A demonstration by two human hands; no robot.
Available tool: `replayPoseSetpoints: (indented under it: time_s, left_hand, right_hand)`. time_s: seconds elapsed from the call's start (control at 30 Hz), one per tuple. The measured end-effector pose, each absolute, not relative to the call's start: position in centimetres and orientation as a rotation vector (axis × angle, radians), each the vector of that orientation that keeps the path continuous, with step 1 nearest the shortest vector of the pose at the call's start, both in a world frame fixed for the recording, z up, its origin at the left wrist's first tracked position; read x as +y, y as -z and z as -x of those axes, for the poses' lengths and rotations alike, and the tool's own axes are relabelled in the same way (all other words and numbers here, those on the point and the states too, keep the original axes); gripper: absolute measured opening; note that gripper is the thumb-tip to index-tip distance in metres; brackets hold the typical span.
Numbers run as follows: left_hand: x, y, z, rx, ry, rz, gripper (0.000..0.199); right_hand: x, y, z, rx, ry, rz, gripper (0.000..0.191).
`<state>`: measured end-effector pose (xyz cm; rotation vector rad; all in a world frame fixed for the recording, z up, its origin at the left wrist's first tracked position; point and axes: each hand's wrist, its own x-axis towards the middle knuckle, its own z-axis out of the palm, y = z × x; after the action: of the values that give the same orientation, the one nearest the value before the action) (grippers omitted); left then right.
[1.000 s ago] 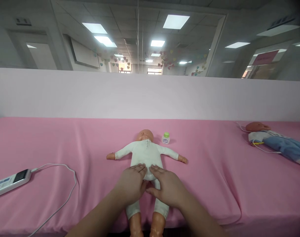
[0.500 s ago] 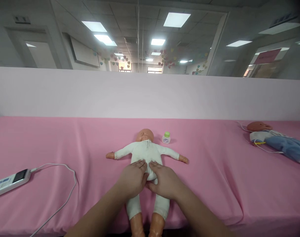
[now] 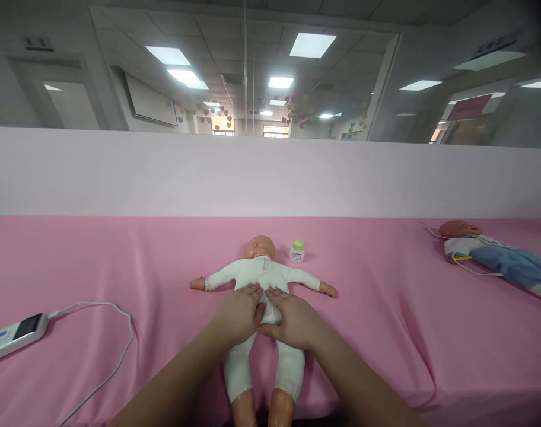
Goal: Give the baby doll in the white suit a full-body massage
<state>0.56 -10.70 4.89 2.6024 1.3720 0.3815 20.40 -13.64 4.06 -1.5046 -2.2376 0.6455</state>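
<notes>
A baby doll [image 3: 263,271] in a white suit lies on the pink cloth, head away from me, arms spread and legs toward me. My left hand [image 3: 240,313] rests flat on the left side of its lower torso, fingers stretched out. On the other side of the torso lies my right hand [image 3: 293,318], also flat, its fingers pointing up toward the doll's chest. The two hands sit close together with the white fabric showing between them. Beyond the doll's right-hand shoulder stands a small clear bottle [image 3: 297,254] with a green cap.
The pink cloth [image 3: 164,249] covers the table up to a low white wall [image 3: 270,178] with glass above. At left lies a white device [image 3: 16,337] with a dark screen and a white cable [image 3: 128,347]. A second doll [image 3: 506,255] in blue and white lies far right.
The view has shifted slightly, so most things sit a little lower and to the left. Both hands stay on the doll's torso, with the fingers almost unmoved.
</notes>
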Motion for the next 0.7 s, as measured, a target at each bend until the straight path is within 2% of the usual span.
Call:
replayPoseSetpoints:
  time_s: [0.17,0.47,0.7]
  left_hand:
    - [-10.3,-3.8,-0.1,1.314,-0.454,-2.548,0.057]
    - [-9.1,-6.6,-0.6,1.412,-0.481,-2.710,0.054]
    - [-7.9,-3.7,-0.4,1.282,-0.504,-2.633,0.052]
  right_hand:
    - [-13.7,-3.7,-20.4,-2.243,-0.650,1.484,0.095]
    - [-12.6,-5.6,-21.0,-2.179,-0.598,1.513,0.095]
    - [-11.8,-4.8,-20.4,-2.256,-0.666,1.504,0.090]
